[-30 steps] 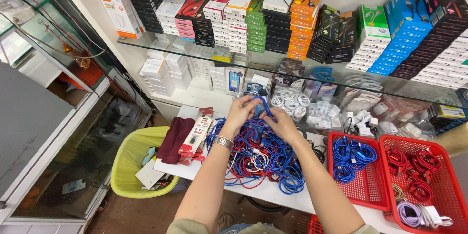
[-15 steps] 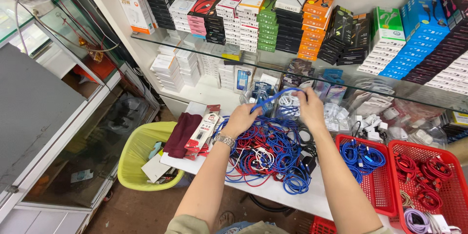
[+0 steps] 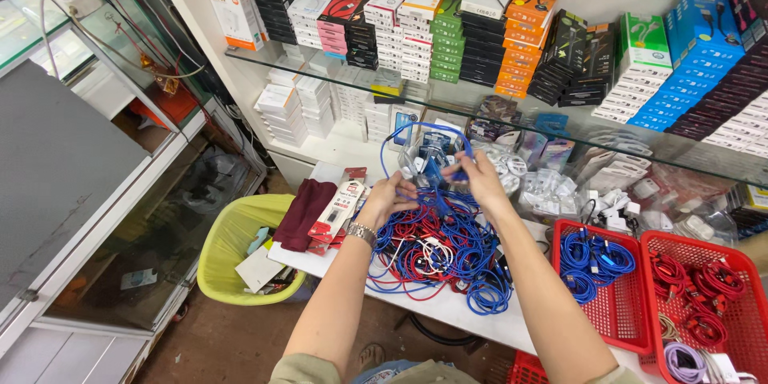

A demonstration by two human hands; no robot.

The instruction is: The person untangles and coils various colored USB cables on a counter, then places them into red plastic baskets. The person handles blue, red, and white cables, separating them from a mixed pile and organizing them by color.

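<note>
A tangled heap of blue, red and white cables [image 3: 436, 252] lies on a white counter [image 3: 448, 310]. Above the heap, both my hands hold one blue cable [image 3: 424, 130] that arcs up in a loop between them. My left hand [image 3: 390, 198] pinches its lower part close to the heap. My right hand [image 3: 478, 176] grips the other end a little higher, to the right. A metal watch [image 3: 362, 233] sits on my left wrist.
Two red baskets stand at the right, one with coiled blue cables [image 3: 594, 258], one with red cables [image 3: 704, 292]. A yellow bin [image 3: 232, 256] sits below the counter's left end. A maroon cloth [image 3: 304, 214] and red-white packets [image 3: 340, 208] lie left of the heap. Glass shelves of boxes [image 3: 448, 24] stand behind.
My hands have drawn apart and lifted, pulling the blue cable up out of the heap into a tall loop. The view has shifted slightly.
</note>
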